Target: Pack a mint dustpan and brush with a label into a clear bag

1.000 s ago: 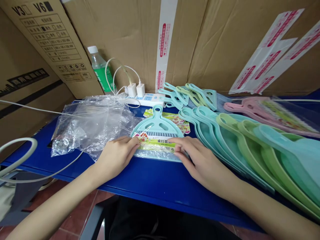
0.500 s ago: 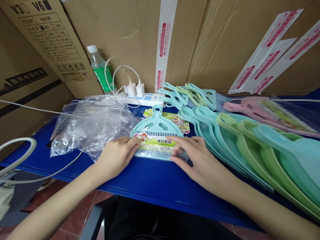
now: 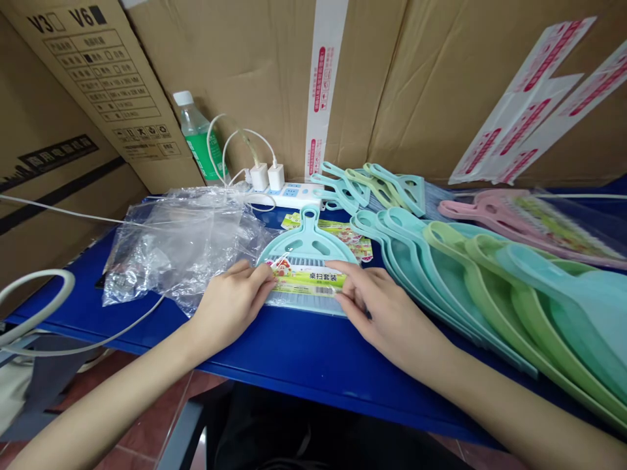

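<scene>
On the blue table (image 3: 304,359), before me: a teal dustpan set (image 3: 309,238) lies flat between my hands, handle pointing away, a row of grey bristles showing across it.
Card: the printed card (image 3: 306,281), green and white with a small picture of a house, lies across the set below the bristles, and clear plastic glints there.
Left hand: my left hand (image 3: 232,303) is closed, thumb against curled fingers, on the card's left end.
Right hand: my right hand (image 3: 379,301) has index finger and thumb apart, both at the card's right end, the other fingers bent under; I cannot tell whether it pinches anything.
To my left: crumpled clear bags (image 3: 166,245) lie in a heap near my left hand.
Behind the set: more cards (image 3: 337,228) lie partly hidden by the pan; beyond them is a white power strip (image 3: 294,196) with two chargers plugged in, and a green-labelled bottle (image 3: 200,147).
To my right: teal and green dustpans (image 3: 465,281) overlap in a row, with brushes (image 3: 386,186) and a pink set (image 3: 494,209) behind.
Backdrop: taped cardboard (image 3: 367,85).
</scene>
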Demonstrator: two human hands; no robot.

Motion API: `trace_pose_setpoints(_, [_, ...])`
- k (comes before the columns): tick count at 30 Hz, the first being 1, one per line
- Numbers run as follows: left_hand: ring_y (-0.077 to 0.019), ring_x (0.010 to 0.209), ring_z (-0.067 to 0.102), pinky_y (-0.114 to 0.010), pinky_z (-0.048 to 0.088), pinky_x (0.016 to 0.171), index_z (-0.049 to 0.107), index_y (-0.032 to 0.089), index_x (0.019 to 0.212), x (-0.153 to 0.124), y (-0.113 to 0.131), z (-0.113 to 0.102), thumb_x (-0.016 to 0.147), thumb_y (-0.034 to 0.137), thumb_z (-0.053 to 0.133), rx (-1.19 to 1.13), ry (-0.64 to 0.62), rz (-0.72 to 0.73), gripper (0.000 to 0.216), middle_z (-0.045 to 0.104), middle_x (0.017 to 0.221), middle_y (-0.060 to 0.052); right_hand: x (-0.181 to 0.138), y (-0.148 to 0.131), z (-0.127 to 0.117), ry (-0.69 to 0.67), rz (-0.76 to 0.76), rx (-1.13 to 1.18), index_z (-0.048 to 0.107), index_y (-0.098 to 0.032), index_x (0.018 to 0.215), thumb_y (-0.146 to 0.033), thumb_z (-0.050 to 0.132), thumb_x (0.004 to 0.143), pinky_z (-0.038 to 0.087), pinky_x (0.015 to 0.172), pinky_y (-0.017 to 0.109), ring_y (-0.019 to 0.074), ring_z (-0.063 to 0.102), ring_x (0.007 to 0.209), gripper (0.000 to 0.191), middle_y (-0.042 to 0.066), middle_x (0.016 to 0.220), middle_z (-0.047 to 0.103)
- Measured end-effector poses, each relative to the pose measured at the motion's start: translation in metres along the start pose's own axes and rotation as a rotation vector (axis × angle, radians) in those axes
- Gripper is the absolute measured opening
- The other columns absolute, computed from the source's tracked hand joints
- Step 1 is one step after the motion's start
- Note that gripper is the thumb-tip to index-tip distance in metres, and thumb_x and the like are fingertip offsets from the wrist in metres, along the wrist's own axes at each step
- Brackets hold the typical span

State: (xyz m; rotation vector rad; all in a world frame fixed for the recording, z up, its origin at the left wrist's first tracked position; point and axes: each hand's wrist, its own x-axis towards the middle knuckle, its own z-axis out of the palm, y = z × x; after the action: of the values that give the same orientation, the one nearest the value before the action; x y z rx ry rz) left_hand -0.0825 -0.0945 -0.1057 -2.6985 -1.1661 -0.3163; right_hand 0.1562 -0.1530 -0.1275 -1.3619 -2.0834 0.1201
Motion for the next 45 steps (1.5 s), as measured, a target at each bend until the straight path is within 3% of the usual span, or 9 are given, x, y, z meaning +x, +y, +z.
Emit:
trace_pose_setpoints(3, [-0.0203, 0.072, 0.064, -0.027, 0.051, 0.055, 0.054, 0.02, 0.089, 0.0, -0.001, 0.0, 0.101, 0.026, 0.037, 0.018, 0.056, 0.02, 0.022, 0.067, 0.071, -0.002, 0.0, 0.001, 0.001, 0.038, -0.038, -0.052, 0.054, -0.021, 0.122, -0.013, 0.04, 0.093, 0.054, 0.066, 0.037, 0.0234, 0.064, 0.072, 0.034, 0.001, 0.067, 0.061])
trace_pose_setpoints(11, [-0.0132, 0.048, 0.054, -0.026, 0.044, 0.046, 0.053, 0.018, 0.098, -0.001, -0.004, 0.003, 0.096, 0.017, 0.041, -0.05, 0.074, -0.037, 0.013, 0.066, 0.082, -0.002, -0.001, 0.005, -0.003, 0.068, -0.172, -0.203, 0.065, -0.017, 0.104, 0.003, 0.037, 0.087, 0.055, 0.072, 0.035, 0.0217, 0.063, 0.083, 0.038, 0.009, 0.09, 0.062])
trace_pose_setpoints(15, [-0.0208, 0.069, 0.063, -0.03, 0.05, 0.054, 0.059, 0.018, 0.096, 0.0, -0.002, 0.001, 0.096, 0.013, 0.043, 0.156, 0.149, 0.023, 0.017, 0.067, 0.087, -0.007, 0.0, 0.001, -0.007, 0.072, -0.321, -0.402, 0.071, -0.015, 0.094, 0.004, 0.042, 0.086, 0.054, 0.075, 0.037, 0.0253, 0.059, 0.089, 0.036, 0.011, 0.094, 0.069])
trace_pose_setpoints(18, [-0.0234, 0.083, 0.066, -0.034, 0.054, 0.067, 0.063, 0.016, 0.107, -0.002, 0.006, -0.001, 0.097, 0.008, 0.041, 0.25, 0.224, 0.253, 0.026, 0.072, 0.093, -0.01, 0.002, -0.004, -0.007, 0.103, -0.433, -0.533, 0.074, -0.013, 0.095, 0.003, 0.044, 0.088, 0.052, 0.074, 0.036, 0.0244, 0.06, 0.088, 0.035, 0.009, 0.094, 0.074])
trace_pose_setpoints(23, [-0.0199, 0.126, 0.058, -0.033, 0.047, 0.104, 0.055, 0.01, 0.131, -0.007, 0.027, 0.002, 0.103, 0.012, 0.029, 0.105, 0.125, 0.522, 0.039, 0.066, 0.132, -0.01, 0.0, -0.01, 0.002, 0.117, -0.51, -0.692, 0.077, -0.016, 0.089, 0.0, 0.042, 0.09, 0.052, 0.08, 0.036, 0.0215, 0.064, 0.085, 0.038, 0.006, 0.086, 0.077])
trace_pose_setpoints(29, [-0.0266, 0.142, 0.04, -0.04, 0.038, 0.116, 0.039, 0.001, 0.145, -0.017, 0.034, 0.002, 0.099, 0.027, 0.038, -0.032, -0.094, 0.43, 0.053, 0.04, 0.152, -0.018, -0.012, -0.007, 0.001, 0.16, -0.528, -0.746, 0.077, -0.012, 0.095, 0.0, 0.039, 0.088, 0.05, 0.091, 0.039, 0.0216, 0.067, 0.091, 0.04, 0.008, 0.094, 0.079])
trace_pose_setpoints(37, [-0.0217, 0.137, 0.048, -0.043, 0.018, 0.124, 0.043, 0.008, 0.145, -0.033, 0.017, -0.005, 0.101, 0.027, 0.035, 0.017, -0.05, 0.334, 0.048, 0.046, 0.149, -0.012, -0.019, 0.001, -0.012, 0.085, -0.431, -0.667, 0.077, -0.012, 0.096, -0.006, 0.048, 0.086, 0.042, 0.102, 0.046, 0.0268, 0.067, 0.099, 0.031, 0.006, 0.099, 0.079])
trace_pose_setpoints(42, [-0.0183, 0.136, 0.048, -0.042, -0.005, 0.124, 0.038, 0.012, 0.148, -0.04, 0.005, -0.008, 0.1, 0.021, 0.037, 0.039, -0.032, 0.308, 0.049, 0.046, 0.15, -0.008, -0.025, 0.006, -0.016, 0.036, -0.404, -0.613, 0.076, -0.015, 0.102, -0.015, 0.053, 0.088, 0.04, 0.105, 0.048, 0.0282, 0.065, 0.107, 0.027, 0.002, 0.105, 0.078])
trace_pose_setpoints(45, [-0.0166, 0.14, 0.043, -0.041, -0.01, 0.123, 0.033, 0.013, 0.151, -0.042, -0.001, -0.006, 0.1, 0.019, 0.036, 0.066, -0.049, 0.323, 0.051, 0.042, 0.153, -0.006, -0.025, 0.008, -0.019, 0.018, -0.397, -0.56, 0.075, -0.017, 0.106, -0.019, 0.053, 0.09, 0.038, 0.106, 0.049, 0.0296, 0.064, 0.109, 0.027, 0.0, 0.109, 0.077])
